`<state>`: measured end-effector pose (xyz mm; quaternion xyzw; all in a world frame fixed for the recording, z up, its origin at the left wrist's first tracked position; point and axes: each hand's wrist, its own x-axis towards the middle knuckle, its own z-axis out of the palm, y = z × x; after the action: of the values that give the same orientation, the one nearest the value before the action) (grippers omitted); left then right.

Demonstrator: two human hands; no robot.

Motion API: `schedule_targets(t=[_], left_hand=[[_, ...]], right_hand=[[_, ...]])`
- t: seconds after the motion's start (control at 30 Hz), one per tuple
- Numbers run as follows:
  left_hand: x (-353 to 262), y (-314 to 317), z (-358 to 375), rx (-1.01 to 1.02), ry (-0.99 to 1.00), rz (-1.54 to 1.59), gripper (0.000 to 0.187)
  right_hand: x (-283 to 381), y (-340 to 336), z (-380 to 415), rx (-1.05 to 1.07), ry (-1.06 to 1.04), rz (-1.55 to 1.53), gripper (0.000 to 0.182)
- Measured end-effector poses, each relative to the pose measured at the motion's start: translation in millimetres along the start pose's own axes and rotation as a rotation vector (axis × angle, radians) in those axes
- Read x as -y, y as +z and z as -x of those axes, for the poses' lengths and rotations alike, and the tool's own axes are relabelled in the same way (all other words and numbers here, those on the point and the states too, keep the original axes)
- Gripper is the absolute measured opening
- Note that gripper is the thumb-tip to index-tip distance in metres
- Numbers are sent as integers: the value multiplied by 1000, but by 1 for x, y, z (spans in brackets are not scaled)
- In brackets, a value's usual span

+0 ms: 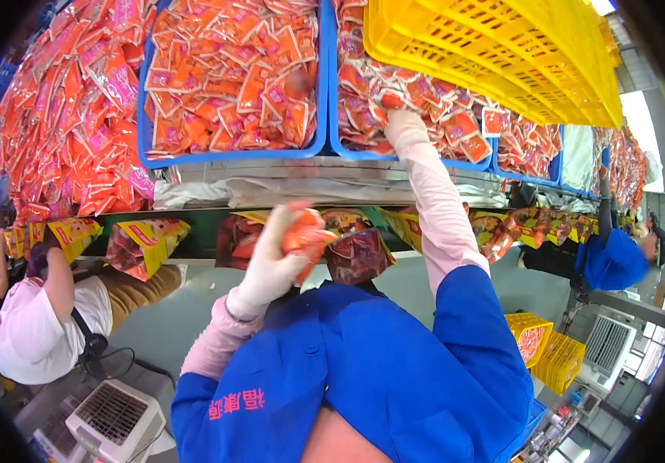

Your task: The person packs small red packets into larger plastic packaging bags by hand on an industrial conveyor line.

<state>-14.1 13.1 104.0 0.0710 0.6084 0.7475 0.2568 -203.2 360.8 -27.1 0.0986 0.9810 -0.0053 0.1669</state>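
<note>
My left hand (267,258), in a white glove, is closed around small orange-red sachets (307,235), slightly blurred, above the green conveyor belt. Directly beside it on the belt stands an open-topped yellow-and-red bag (352,251) with dark red contents showing. My right hand (403,127), also gloved, reaches forward into a blue bin (363,153) heaped with red-and-white sachets (464,127). Its fingers are mostly hidden among the sachets, so what they grip is not visible.
A yellow crate (502,58) overhangs the right bin. Another blue bin (232,157) of sachets stands front left, near a large heap of red packets (70,116). More yellow bags (147,243) line the belt. Co-workers are at left (47,324) and right (614,258).
</note>
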Motion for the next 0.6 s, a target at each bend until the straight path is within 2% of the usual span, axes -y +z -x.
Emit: schedule_targets(t=[0.03,0.07,0.13,0.17,0.2,0.27,0.3,0.33,0.4,0.43,0.47,0.53,0.57,0.6], left_hand=[[-9,13,-4,125,-40,138,50],[24,17,-10,196,201,-178,55],[28,20,-18,402,390,-699,62],[45,20,-22,470,434,-950,69],[50,19,-23,468,428,-947,69],[54,13,-24,203,383,-1387,71],[40,5,-21,191,406,-1439,77],[32,-6,-12,221,405,-1425,73],[28,-33,8,442,384,-1399,63],[34,-43,18,518,419,-1493,51],[55,-52,25,454,619,-1546,20],[84,-54,33,165,536,-1399,12],[82,-57,36,154,536,-1402,12],[76,-60,36,250,581,-1410,10]], right_hand=[[2,-15,12,-79,-38,-108,32],[-6,-9,7,-172,-34,-149,31],[-2,-47,44,-315,-53,-200,30],[5,-69,69,-305,-84,-456,30],[14,-87,100,-283,-111,-715,30],[37,-115,166,-57,-265,-1040,30],[45,-106,191,-4,-362,-1005,29],[54,-96,214,49,-457,-967,29],[83,-89,258,119,-608,-934,24],[98,-81,266,134,-676,-695,23],[113,-64,271,146,-737,-456,22],[140,-12,271,241,-783,-118,22],[157,1,267,346,-727,-12,24],[173,13,260,448,-666,93,25]])
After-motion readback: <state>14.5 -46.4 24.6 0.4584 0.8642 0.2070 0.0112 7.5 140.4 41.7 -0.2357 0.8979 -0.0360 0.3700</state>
